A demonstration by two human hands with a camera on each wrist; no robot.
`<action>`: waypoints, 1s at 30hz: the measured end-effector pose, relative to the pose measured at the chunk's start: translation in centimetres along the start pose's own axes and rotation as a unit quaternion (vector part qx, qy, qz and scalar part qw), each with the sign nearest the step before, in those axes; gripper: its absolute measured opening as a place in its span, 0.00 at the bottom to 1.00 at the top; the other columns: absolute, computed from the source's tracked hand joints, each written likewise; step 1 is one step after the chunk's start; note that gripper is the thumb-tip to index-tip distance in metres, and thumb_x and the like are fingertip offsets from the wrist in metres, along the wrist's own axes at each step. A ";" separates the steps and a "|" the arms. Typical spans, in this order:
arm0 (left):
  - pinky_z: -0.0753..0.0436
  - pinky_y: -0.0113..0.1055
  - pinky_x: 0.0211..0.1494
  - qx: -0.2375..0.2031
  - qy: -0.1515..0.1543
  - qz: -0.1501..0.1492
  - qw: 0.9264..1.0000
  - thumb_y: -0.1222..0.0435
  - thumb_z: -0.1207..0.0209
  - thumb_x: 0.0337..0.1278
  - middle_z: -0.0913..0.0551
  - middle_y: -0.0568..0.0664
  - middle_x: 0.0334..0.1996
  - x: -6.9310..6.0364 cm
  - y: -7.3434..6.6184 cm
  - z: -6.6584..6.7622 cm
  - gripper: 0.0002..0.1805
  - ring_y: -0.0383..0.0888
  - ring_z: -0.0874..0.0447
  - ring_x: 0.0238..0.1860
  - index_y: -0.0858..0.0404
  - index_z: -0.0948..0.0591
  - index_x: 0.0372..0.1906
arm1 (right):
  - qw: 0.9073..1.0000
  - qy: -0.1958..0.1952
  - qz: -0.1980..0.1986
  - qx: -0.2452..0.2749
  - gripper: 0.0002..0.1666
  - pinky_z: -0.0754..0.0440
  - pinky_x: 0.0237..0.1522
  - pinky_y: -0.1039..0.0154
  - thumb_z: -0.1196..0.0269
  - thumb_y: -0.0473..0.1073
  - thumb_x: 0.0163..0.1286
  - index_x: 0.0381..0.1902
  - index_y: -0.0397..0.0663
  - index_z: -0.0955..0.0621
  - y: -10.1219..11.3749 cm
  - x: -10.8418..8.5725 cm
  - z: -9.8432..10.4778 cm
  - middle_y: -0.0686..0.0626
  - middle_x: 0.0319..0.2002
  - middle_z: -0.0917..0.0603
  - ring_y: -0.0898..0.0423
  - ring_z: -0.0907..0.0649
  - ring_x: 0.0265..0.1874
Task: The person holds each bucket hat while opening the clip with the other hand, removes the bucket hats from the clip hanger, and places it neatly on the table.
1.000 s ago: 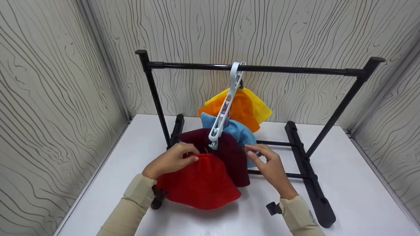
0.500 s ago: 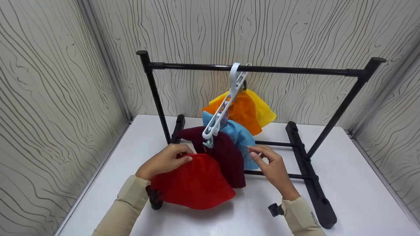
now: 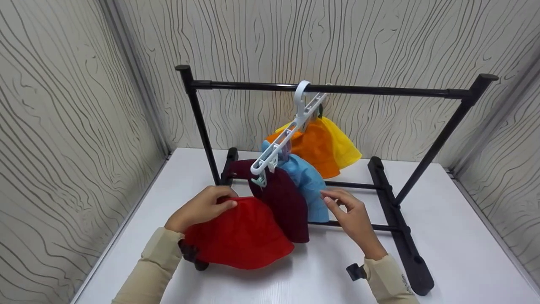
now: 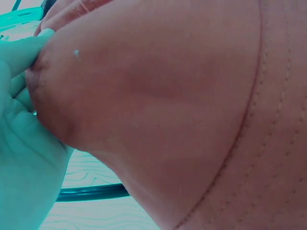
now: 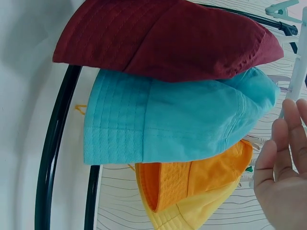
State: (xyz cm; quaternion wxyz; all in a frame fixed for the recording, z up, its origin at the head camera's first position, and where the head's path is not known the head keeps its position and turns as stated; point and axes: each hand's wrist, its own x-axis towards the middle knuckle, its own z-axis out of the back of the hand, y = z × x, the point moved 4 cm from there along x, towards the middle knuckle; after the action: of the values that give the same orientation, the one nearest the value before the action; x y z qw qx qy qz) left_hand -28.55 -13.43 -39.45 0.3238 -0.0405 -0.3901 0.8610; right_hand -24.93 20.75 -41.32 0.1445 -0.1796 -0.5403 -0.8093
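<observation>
My left hand [image 3: 204, 207] pinches the crown of a red bucket hat [image 3: 242, 236], which fills most of the left wrist view. Beside it, a maroon bucket hat [image 3: 287, 204], a light blue one [image 3: 313, 181], an orange one [image 3: 316, 147] and a yellow one [image 3: 344, 145] hang in a row from a white clip hanger [image 3: 291, 128]. A pale green clip [image 3: 260, 181] at the hanger's near end hangs just beyond the red hat, apart from it. My right hand [image 3: 350, 215], fingers loosely bent and holding nothing, is beside the light blue hat; touch is unclear.
A black garment rack [image 3: 379, 89] stands on the white table [image 3: 460, 236], the hanger hooked over its top bar. Its right foot [image 3: 400, 228] lies beyond my right hand, and low crossbars run behind the hats. Patterned panels [image 3: 261, 38] enclose the table.
The hanger has swung, its near end to the left and its far end to the right, with the hats. My left hand has moved left with the red hat. My right hand has barely moved.
</observation>
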 end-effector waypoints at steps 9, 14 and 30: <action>0.20 0.30 0.41 0.023 -0.013 0.008 1.000 0.66 0.42 0.64 0.18 0.44 0.33 -0.5 0.9 0.5 0.05 0.40 0.24 0.35 0.57 0.17 0.40 | 1.000 0.002 -0.008 -0.005 0.12 0.25 0.45 0.74 0.39 0.36 0.68 0.48 0.45 0.15 -0.1 -0.2 -0.1 0.53 0.42 0.15 0.63 0.20 0.40; 0.19 0.30 0.41 0.014 -0.015 0.023 1.000 0.65 0.42 0.65 0.17 0.45 0.34 -1.0 1.1 0.9 0.06 0.40 0.23 0.35 0.56 0.17 0.42 | 1.000 0.003 -0.016 -0.007 0.12 0.25 0.46 0.73 0.39 0.37 0.68 0.47 0.48 0.15 -0.3 -0.3 -0.1 0.53 0.42 0.14 0.63 0.20 0.40; 0.20 0.30 0.45 -0.004 -0.048 0.043 0.998 0.64 0.42 0.64 0.16 0.46 0.36 -2.1 3.1 2.1 0.05 0.41 0.22 0.37 0.55 0.17 0.41 | 1.000 0.006 -0.026 -0.009 0.12 0.26 0.46 0.76 0.39 0.37 0.68 0.47 0.45 0.15 -0.7 -0.3 0.0 0.49 0.43 0.14 0.64 0.19 0.41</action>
State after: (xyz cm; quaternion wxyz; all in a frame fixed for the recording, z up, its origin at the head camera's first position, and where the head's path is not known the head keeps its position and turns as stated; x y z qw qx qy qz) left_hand -29.22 -17.52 -40.56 0.2670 -0.0172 -0.4070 0.8734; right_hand -24.93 21.01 -42.03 0.1251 -0.1618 -0.5366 -0.8187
